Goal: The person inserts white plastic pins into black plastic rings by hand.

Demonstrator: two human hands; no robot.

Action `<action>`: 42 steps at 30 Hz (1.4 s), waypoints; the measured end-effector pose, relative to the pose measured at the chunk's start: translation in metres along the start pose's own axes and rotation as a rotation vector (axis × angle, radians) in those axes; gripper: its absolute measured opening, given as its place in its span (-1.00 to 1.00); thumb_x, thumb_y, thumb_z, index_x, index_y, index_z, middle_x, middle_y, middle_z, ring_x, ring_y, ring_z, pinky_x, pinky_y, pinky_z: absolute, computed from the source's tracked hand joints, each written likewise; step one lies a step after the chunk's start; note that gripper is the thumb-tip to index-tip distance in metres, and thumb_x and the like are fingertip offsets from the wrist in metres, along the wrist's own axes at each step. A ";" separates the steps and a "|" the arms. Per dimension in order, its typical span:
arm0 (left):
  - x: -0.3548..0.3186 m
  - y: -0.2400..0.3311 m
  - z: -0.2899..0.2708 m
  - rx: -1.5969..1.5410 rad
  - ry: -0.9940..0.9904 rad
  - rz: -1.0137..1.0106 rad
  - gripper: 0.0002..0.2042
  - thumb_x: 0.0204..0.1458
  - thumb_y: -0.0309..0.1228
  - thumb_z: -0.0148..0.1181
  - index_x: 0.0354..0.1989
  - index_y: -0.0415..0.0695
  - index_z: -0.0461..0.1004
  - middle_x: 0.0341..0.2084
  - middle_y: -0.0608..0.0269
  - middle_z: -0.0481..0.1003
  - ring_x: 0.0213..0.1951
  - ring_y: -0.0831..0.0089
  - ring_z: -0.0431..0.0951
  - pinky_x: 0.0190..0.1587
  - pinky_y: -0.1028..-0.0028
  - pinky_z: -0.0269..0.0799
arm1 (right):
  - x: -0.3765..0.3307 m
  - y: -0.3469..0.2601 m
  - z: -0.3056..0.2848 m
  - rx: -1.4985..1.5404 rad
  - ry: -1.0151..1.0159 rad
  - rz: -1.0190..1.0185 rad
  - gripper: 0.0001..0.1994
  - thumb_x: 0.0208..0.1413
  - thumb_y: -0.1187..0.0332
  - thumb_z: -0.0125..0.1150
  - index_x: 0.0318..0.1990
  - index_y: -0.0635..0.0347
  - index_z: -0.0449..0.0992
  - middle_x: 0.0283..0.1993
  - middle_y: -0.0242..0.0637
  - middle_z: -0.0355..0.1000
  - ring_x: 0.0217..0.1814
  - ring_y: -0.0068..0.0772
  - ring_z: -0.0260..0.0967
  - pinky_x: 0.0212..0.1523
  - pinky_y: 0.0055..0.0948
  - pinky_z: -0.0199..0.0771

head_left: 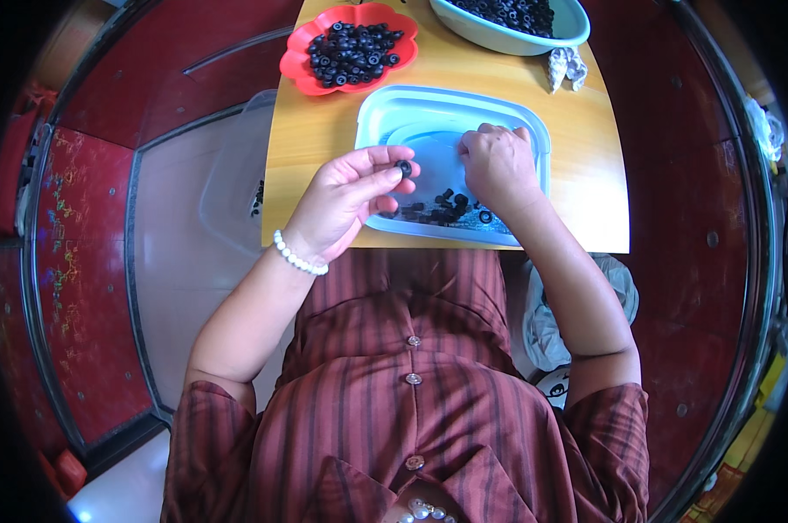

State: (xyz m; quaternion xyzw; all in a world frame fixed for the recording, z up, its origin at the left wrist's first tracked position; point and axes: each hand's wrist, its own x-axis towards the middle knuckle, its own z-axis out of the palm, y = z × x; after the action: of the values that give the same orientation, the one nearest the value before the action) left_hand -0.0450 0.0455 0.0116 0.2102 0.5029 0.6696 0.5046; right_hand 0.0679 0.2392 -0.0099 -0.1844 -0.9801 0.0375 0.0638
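My left hand (pixel 356 187), with a white bead bracelet on the wrist, pinches a small round black part (pixel 403 168) with a hole in it between thumb and fingers. Over the right side of a light blue plastic tray (pixel 369 118) is my right hand (pixel 502 166), back upward and fingers curled in. What those fingers hold, if anything, is hidden. Several loose black parts (pixel 452 206) lie in the tray's near end, below and between my hands.
A red scalloped dish (pixel 296 50) heaped with black parts stands at the far left of the wooden table (pixel 311 126). At the far right are a pale bowl (pixel 533 44) of similar parts and a crumpled grey-white piece (pixel 567 69). A clear plastic bin (pixel 228 179) sits left of the table.
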 end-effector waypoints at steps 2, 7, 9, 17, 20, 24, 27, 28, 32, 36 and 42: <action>-0.012 0.000 -0.001 -0.157 -0.033 -0.037 -0.74 0.13 -0.50 0.03 0.00 -0.23 0.40 -0.16 0.18 0.48 -0.19 0.57 0.49 -0.22 0.65 0.43 | 0.000 -0.002 0.000 -0.014 -0.011 0.002 -0.92 -0.12 0.41 0.12 -0.47 0.11 0.54 -0.35 -0.21 0.48 -0.23 -0.24 0.45 -0.16 -0.23 0.22; -0.028 -0.004 0.002 -0.380 -0.129 -0.044 -0.73 0.12 -0.51 0.06 0.01 -0.18 0.40 -0.14 0.17 0.46 -0.16 0.53 0.51 -0.23 0.66 0.48 | -0.002 -0.006 -0.007 0.076 0.091 -0.006 -0.90 -0.13 0.46 0.09 -0.45 0.17 0.54 -0.36 -0.20 0.47 -0.24 -0.21 0.46 -0.17 -0.23 0.29; -0.030 -0.007 0.005 -0.406 -0.144 -0.027 -0.74 0.11 -0.51 0.08 0.00 -0.14 0.42 -0.17 0.22 0.49 -0.16 0.55 0.51 -0.23 0.67 0.47 | -0.004 -0.003 -0.010 0.423 0.271 0.008 -0.86 -0.08 0.46 0.10 -0.37 0.27 0.55 -0.34 -0.15 0.49 -0.28 -0.23 0.47 -0.24 -0.30 0.38; -0.035 -0.016 0.007 -0.329 -0.131 0.121 -0.72 0.06 -0.58 0.12 -0.02 -0.16 0.42 -0.22 0.20 0.51 -0.25 0.52 0.55 -0.26 0.66 0.49 | -0.041 -0.023 -0.048 1.684 -0.110 0.259 -0.88 0.02 0.49 0.25 -0.28 0.30 0.51 -0.40 -0.34 0.47 -0.42 -0.65 0.34 -0.39 -0.66 0.34; -0.040 -0.016 0.015 -0.307 -0.107 0.132 -0.71 0.06 -0.59 0.12 -0.01 -0.18 0.42 -0.22 0.18 0.51 -0.24 0.49 0.56 -0.28 0.64 0.50 | -0.057 -0.037 -0.056 1.851 -0.102 0.165 -0.89 0.02 0.50 0.24 -0.28 0.32 0.52 -0.35 -0.34 0.50 -0.37 -0.63 0.36 -0.34 -0.65 0.35; -0.043 -0.013 0.020 -0.339 -0.139 0.129 -0.72 0.06 -0.60 0.11 -0.02 -0.20 0.43 -0.21 0.18 0.51 -0.21 0.47 0.56 -0.29 0.63 0.51 | -0.069 -0.051 -0.063 1.784 -0.095 0.176 -0.88 0.04 0.47 0.24 -0.28 0.31 0.52 -0.33 -0.35 0.50 -0.33 -0.65 0.35 -0.31 -0.65 0.35; -0.044 -0.010 0.023 -0.347 -0.152 0.135 -0.73 0.06 -0.60 0.10 -0.03 -0.20 0.43 -0.20 0.15 0.51 -0.20 0.45 0.56 -0.26 0.60 0.54 | -0.074 -0.058 -0.069 1.788 -0.074 0.189 -0.92 0.04 0.50 0.24 -0.30 0.30 0.53 -0.34 -0.38 0.49 -0.28 -0.64 0.37 -0.24 -0.62 0.38; -0.046 -0.010 0.025 -0.350 -0.133 0.117 -0.73 0.06 -0.60 0.11 -0.04 -0.20 0.43 -0.20 0.14 0.52 -0.20 0.44 0.57 -0.24 0.58 0.55 | -0.074 -0.060 -0.070 1.802 -0.042 0.196 -0.93 0.04 0.51 0.23 -0.32 0.30 0.53 -0.34 -0.39 0.49 -0.27 -0.63 0.38 -0.22 -0.60 0.39; -0.048 -0.013 0.028 -0.393 -0.062 0.074 -0.74 0.05 -0.60 0.13 -0.06 -0.20 0.45 -0.23 0.14 0.53 -0.23 0.44 0.58 -0.19 0.54 0.57 | -0.075 -0.062 -0.066 1.639 0.015 0.151 -0.95 0.04 0.53 0.23 -0.34 0.32 0.51 -0.33 -0.37 0.49 -0.26 -0.61 0.39 -0.21 -0.58 0.40; -0.052 -0.021 0.025 -0.358 -0.038 0.035 -0.77 0.04 -0.58 0.14 -0.09 -0.21 0.47 -0.27 0.16 0.54 -0.25 0.45 0.58 -0.20 0.54 0.57 | -0.075 -0.058 -0.056 1.338 0.098 -0.039 -0.94 0.02 0.55 0.24 -0.37 0.33 0.47 -0.35 -0.35 0.47 -0.31 -0.56 0.42 -0.26 -0.57 0.43; -0.068 -0.034 0.016 -0.333 -0.249 -0.111 -0.82 0.00 -0.57 0.19 -0.19 -0.24 0.50 -0.34 0.12 0.55 -0.30 0.41 0.59 -0.19 0.50 0.57 | -0.082 -0.056 -0.041 2.082 -0.649 0.151 -0.81 -0.04 0.62 0.27 -0.34 0.27 0.34 -0.37 -0.32 0.43 -0.31 -0.50 0.43 -0.27 -0.52 0.46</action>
State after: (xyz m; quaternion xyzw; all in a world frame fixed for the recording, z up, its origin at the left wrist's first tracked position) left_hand 0.0109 -0.0074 0.0032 0.1771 0.3301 0.6835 0.6264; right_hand 0.1290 0.1595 0.0271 -0.0810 -0.4244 0.8987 -0.0755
